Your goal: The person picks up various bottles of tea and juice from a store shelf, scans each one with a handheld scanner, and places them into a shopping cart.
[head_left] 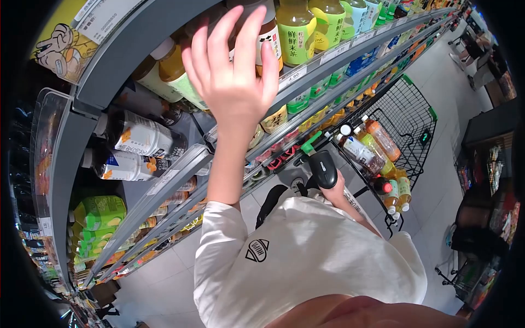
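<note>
My left hand (232,82) is raised to the upper shelf, fingers spread, in front of bottles with dark contents. Its fingertips overlap the bottles; whether they touch is unclear. Beside its thumb stands a yellow-green tea bottle (296,34), and amber bottles (176,68) with pale green labels are on its other side. Lower down, my right hand (334,186) is closed around a rounded black device (322,169) with white lettering, near a green handle piece (311,143). Part of the right fingers is hidden behind the device.
A black wire shopping cart (402,117) on the right holds several bottles (381,139). Shelf edges (322,59) with price tags curve across the view. White-labelled bottles (145,134) lie on the left shelf, above green cartons (101,213). Another person (465,52) is at the far upper right.
</note>
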### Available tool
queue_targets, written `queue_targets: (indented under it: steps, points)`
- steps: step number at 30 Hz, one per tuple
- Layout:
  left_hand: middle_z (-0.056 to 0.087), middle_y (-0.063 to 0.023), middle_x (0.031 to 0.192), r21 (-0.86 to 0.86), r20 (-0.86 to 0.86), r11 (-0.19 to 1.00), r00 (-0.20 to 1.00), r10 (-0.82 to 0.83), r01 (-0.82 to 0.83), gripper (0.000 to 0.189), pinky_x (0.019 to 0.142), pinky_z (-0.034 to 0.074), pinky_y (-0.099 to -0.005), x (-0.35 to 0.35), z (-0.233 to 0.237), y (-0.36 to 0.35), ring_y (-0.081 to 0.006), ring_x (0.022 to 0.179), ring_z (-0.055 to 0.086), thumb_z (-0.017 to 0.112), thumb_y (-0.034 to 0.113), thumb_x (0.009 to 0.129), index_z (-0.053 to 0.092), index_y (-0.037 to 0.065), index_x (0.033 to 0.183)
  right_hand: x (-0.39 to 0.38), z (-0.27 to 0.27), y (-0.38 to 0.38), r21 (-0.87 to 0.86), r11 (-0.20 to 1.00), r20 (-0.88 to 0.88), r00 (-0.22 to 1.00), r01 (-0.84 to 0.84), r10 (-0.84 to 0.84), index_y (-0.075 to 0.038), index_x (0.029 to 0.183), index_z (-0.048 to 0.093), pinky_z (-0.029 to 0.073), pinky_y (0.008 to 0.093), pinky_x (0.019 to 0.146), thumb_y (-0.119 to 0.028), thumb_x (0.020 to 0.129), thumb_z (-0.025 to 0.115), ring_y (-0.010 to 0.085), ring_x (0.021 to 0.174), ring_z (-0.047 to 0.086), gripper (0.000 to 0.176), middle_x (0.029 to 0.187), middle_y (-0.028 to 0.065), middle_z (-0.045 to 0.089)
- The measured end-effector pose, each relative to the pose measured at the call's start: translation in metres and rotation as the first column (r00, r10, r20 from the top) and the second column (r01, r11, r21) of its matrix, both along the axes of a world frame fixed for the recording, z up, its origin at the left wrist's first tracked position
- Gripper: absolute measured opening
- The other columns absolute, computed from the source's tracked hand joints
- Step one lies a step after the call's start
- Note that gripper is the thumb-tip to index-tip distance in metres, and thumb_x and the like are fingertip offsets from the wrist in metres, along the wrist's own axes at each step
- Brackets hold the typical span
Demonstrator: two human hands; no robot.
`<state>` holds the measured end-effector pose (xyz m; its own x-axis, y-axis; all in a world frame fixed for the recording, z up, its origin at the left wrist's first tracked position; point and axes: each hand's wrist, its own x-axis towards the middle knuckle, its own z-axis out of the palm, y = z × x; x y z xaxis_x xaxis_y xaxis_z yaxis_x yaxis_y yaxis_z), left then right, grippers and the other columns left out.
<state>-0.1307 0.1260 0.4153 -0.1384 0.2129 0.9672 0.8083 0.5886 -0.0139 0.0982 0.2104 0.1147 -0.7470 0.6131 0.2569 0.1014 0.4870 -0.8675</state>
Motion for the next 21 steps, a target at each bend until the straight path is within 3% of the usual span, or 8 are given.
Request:
queue_targets:
  steps: [1, 2, 4, 5, 12, 15, 21]
  points:
    - [0.056, -0.0052, 0.093, -0.011, -0.028, 0.998, 0.998, 0.055, -0.055, 0.03, 0.076, 0.036, -0.0367, -0.009, 0.003, 0.007, -0.0253, 0.086, 0.051, 0.059, 0.024, 0.071, 0.058, 0.014, 0.099, 0.0, 0.002, 0.0, 0.001, 1.0, -0.001, 1.0, 0.002, -0.002, -0.001, 0.082, 0.057, 0.042, 0.0392, 0.076, -0.014, 0.053, 0.067, 0.0352, 0.077, 0.054, 0.032, 0.079, 0.0159, 0.058]
    - [0.056, -0.0052, 0.093, -0.011, -0.03, 0.999, 0.998, 0.051, -0.052, 0.03, 0.076, 0.036, -0.0367, -0.01, 0.004, 0.011, -0.0253, 0.086, 0.051, 0.059, 0.024, 0.071, 0.058, 0.014, 0.099, 0.0, 0.005, 0.0, 0.055, 0.998, -0.023, 0.999, -0.022, 0.024, -0.002, 0.081, 0.057, 0.042, 0.0392, 0.076, -0.014, 0.053, 0.067, 0.0352, 0.077, 0.054, 0.032, 0.078, 0.0156, 0.058]
    - [0.058, -0.0071, 0.085, -0.24, 0.238, 0.93, 0.912, 0.335, -0.279, 0.03, 0.07, 0.037, -0.0378, -0.009, 0.006, 0.02, -0.0255, 0.077, 0.053, 0.057, 0.032, 0.074, 0.057, 0.012, 0.097, -0.003, 0.006, 0.002, 0.109, 0.993, -0.047, 0.998, -0.037, 0.042, -0.002, 0.081, 0.057, 0.042, 0.0393, 0.076, -0.013, 0.053, 0.067, 0.0351, 0.076, 0.054, 0.032, 0.077, 0.0154, 0.058]
    - [0.058, -0.0098, 0.078, -0.236, 0.151, 0.921, 0.925, 0.349, -0.31, 0.034, 0.065, 0.037, -0.039, -0.018, 0.0, 0.021, -0.0277, 0.069, 0.053, 0.056, 0.038, 0.074, 0.056, 0.01, 0.094, -0.002, 0.004, 0.001, 0.119, 0.992, -0.057, 0.997, -0.043, 0.05, -0.002, 0.08, 0.057, 0.042, 0.0393, 0.076, -0.013, 0.053, 0.066, 0.035, 0.076, 0.054, 0.031, 0.077, 0.0152, 0.058]
    - [0.057, -0.0101, 0.076, -0.11, 0.266, 0.977, 0.941, 0.208, -0.185, 0.044, 0.065, 0.034, -0.039, -0.007, 0.003, 0.027, -0.0282, 0.073, 0.051, 0.06, 0.046, 0.069, 0.052, 0.009, 0.093, -0.002, 0.005, 0.001, 0.075, 0.995, -0.016, 0.997, -0.07, 0.071, -0.002, 0.08, 0.057, 0.043, 0.0394, 0.074, -0.013, 0.052, 0.066, 0.0351, 0.076, 0.054, 0.031, 0.077, 0.0149, 0.058]
    - [0.057, -0.0095, 0.08, 0.002, 0.203, 0.995, 0.974, 0.097, -0.099, 0.05, 0.074, 0.029, -0.0409, -0.005, 0.001, 0.031, -0.0283, 0.079, 0.049, 0.065, 0.045, 0.065, 0.047, 0.01, 0.095, -0.003, 0.006, 0.001, 0.12, 0.991, -0.024, 0.997, -0.067, 0.07, -0.002, 0.08, 0.057, 0.043, 0.0396, 0.073, -0.013, 0.053, 0.066, 0.0354, 0.077, 0.053, 0.031, 0.078, 0.0151, 0.058]
    - [0.047, -0.0093, 0.084, 0.057, 0.1, 0.99, 0.987, 0.126, -0.132, 0.049, 0.079, 0.028, -0.0445, -0.009, -0.006, 0.037, -0.0275, 0.083, 0.045, 0.067, 0.043, 0.064, 0.047, 0.011, 0.095, 0.0, -0.003, 0.0, 0.13, 0.99, -0.002, 0.998, -0.057, 0.058, -0.002, 0.085, 0.057, 0.041, 0.0386, 0.076, -0.013, 0.053, 0.066, 0.0355, 0.083, 0.053, 0.035, 0.083, 0.0165, 0.057]
